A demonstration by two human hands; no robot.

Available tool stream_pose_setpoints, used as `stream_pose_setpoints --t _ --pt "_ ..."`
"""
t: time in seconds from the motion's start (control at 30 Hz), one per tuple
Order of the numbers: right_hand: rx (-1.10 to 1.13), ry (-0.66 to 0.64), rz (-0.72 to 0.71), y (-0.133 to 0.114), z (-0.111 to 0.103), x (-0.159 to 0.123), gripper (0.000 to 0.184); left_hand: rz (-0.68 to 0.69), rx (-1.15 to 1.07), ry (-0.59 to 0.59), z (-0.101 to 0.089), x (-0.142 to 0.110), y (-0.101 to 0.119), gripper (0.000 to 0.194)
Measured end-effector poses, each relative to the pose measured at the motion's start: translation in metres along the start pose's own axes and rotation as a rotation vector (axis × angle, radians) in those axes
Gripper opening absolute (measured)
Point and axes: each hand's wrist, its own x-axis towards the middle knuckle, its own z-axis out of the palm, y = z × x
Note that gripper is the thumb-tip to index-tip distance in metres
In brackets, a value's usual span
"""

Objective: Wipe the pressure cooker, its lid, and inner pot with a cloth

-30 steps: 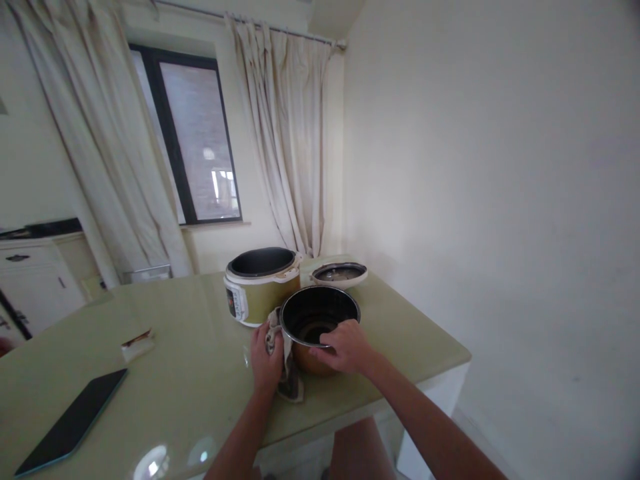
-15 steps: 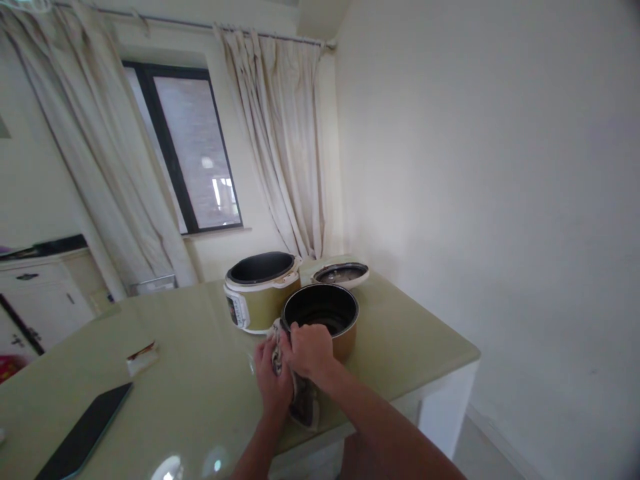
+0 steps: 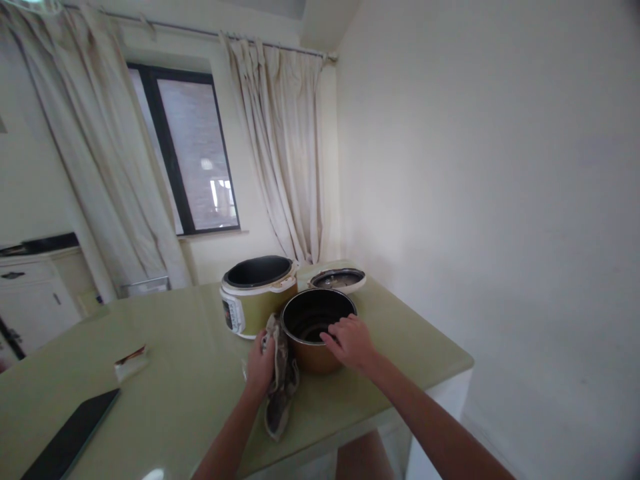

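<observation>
My left hand (image 3: 261, 363) is closed on a crumpled patterned cloth (image 3: 281, 393), whose lower end hangs down onto the tabletop. The cloth lies against the left side of an inner pot (image 3: 315, 358), dark inside and golden brown outside. At the pot's front right rim my right hand (image 3: 350, 341) is closed over the edge, its fingertips partly hidden. Just behind, to the left, stands a green and white cooker body (image 3: 263, 303) with its top uncovered and a control panel on its side. A round lid (image 3: 338, 280) lies upturned behind the pot.
All these stand on a glossy pale green table (image 3: 190, 360), whose right edge runs close to a white wall (image 3: 475, 167). A dark flat tablet-like object (image 3: 73, 437) and a small white packet (image 3: 131, 363) lie at the left.
My right hand has left the cloth and moved right to the pot's front right rim. My left hand keeps the cloth and has shifted slightly left.
</observation>
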Motion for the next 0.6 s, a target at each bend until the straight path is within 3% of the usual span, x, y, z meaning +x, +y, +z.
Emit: stream_pose_setpoints --t 0.13,0.23,0.3,0.5,0.6 --pt "0.013 0.097 0.229 -0.047 0.013 0.005 0.065 0.132 0.159 0.022 0.016 -0.042 0.020 0.033" --pt "0.072 0.120 0.258 -0.079 0.011 0.012 0.063 0.230 0.211 -0.036 0.019 -0.066 0.030 0.039" --pt "0.109 0.112 0.238 -0.088 0.006 0.013 0.057 0.274 0.222 -0.089 0.017 -0.068 0.030 0.044" --pt "0.095 0.025 0.070 -0.068 -0.008 0.003 0.038 0.223 0.245 -0.181 0.007 -0.036 0.020 0.034" --pt "-0.001 0.020 0.133 -0.054 -0.006 0.002 0.039 0.242 0.269 -0.158 0.012 -0.042 0.030 0.032"
